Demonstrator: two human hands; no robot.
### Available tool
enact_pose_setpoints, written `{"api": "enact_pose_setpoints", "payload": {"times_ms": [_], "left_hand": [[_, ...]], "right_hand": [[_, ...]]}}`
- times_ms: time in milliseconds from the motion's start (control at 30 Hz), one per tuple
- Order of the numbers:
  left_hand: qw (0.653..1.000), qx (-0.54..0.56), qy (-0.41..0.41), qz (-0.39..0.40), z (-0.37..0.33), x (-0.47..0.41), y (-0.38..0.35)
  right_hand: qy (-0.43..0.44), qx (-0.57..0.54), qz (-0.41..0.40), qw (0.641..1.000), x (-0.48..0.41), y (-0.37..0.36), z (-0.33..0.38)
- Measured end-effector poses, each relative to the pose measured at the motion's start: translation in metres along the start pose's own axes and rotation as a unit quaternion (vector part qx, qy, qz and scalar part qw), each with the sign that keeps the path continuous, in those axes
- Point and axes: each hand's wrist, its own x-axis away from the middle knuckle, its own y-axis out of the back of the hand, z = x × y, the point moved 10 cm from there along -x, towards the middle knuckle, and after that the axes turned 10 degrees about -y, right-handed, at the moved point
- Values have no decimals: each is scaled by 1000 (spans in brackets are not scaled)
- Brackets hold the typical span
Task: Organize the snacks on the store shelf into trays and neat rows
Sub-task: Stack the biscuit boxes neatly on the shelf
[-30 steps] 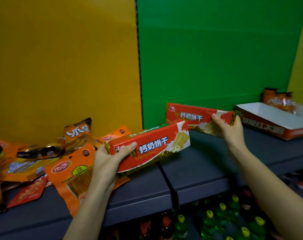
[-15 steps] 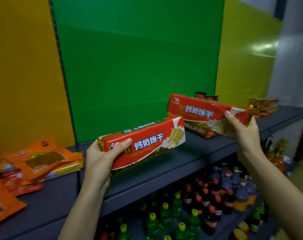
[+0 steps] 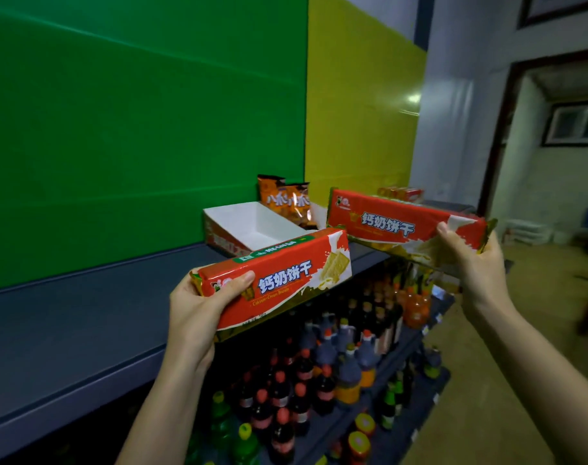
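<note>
From the head view we see the left hand (image 3: 198, 310) in a firm grip on the left end of a long red foil biscuit pack (image 3: 279, 280), above the dark grey shelf (image 3: 84, 313). The right hand (image 3: 470, 263) grips the right end of a second red biscuit pack (image 3: 396, 223), just beside the white cardboard tray (image 3: 252, 226).

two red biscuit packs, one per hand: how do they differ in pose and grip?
The left-hand pack is gripped at its left end by the left hand; the right-hand pack is gripped at its right end by the right hand. The left-hand pack rises toward the right; the right-hand pack drops toward the right. The right-hand pack sits higher in frame. Both are red, same printed design, held above the shelf.
</note>
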Motion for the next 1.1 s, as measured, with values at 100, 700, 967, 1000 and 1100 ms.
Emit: {"api": "enact_pose_setpoints", "payload": {"times_ms": [100,700,967,1000,1100], "left_hand": [[1000,7,8,23,28,-11,-53],[993,36,22,109,192,-129,-349],[994,24,24,100,268,-157,-471],[995,21,25,96,278,-160,-487],[996,15,21,81,305,-167,-536]], "right_hand": [[2,18,-19,1000,-29,37,-6],[41,54,-159,985,-282,185,-43],[53,65,-170,982,-384,267,-60],[53,63,-172,982,-402,278,-63],[56,67,-170,982,-457,312,-74]]}}
